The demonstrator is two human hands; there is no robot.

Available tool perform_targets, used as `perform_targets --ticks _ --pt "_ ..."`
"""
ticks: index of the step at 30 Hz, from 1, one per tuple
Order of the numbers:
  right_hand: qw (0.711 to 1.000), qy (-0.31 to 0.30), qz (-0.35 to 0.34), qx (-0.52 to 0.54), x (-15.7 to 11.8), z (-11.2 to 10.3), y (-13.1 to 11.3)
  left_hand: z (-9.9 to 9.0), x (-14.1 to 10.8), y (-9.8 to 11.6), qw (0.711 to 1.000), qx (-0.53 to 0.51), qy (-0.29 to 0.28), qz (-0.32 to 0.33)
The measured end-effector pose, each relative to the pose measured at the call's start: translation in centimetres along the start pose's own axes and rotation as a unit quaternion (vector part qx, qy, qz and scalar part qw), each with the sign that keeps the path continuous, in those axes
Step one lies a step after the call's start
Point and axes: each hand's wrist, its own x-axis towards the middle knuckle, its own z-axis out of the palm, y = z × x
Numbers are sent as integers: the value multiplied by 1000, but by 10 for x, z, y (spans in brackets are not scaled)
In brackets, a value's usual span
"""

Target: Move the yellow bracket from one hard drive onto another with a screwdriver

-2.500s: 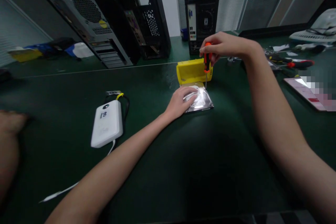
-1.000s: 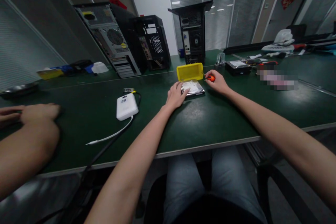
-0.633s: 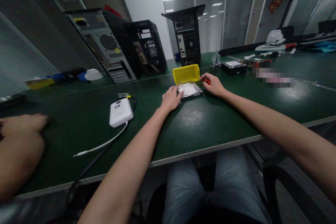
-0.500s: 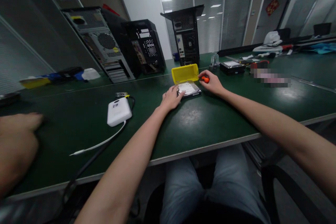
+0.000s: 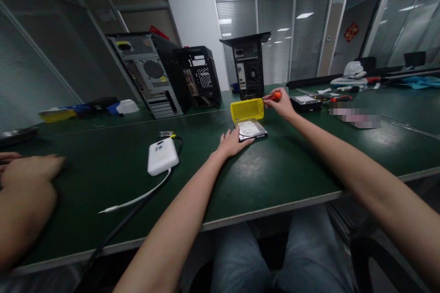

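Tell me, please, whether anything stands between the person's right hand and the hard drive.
Nothing visible stands between the right hand and the hard drive; the yellow box is at the drive's far edge, the left hand at its near left corner.

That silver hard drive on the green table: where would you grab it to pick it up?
Probably by the right edge of the silver hard drive, coming from the near right: it is thin and flat, the yellow box stands behind it, and the left hand is at its left side.
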Motion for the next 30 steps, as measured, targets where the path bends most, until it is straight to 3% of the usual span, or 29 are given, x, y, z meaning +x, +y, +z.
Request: perform_targets --ticks 2,5,6,13,30 --pt "999 36 20 15 15 7 0 0 -1 1 1000 1 -3 2" --pt "979 196 46 23 22 20 4 -2 -2 2 1000 10 -15 0" --pt "977 206 48 18 21 24 6 -2 -3 2 1000 13 -16 -2" --pt "993 118 -2 4 2 16 4 -5 -5 -1 1000 4 -17 19" --pt "994 82 -50 -43 -1 21 -8 -9 -5 0 999 -9 -39 30"
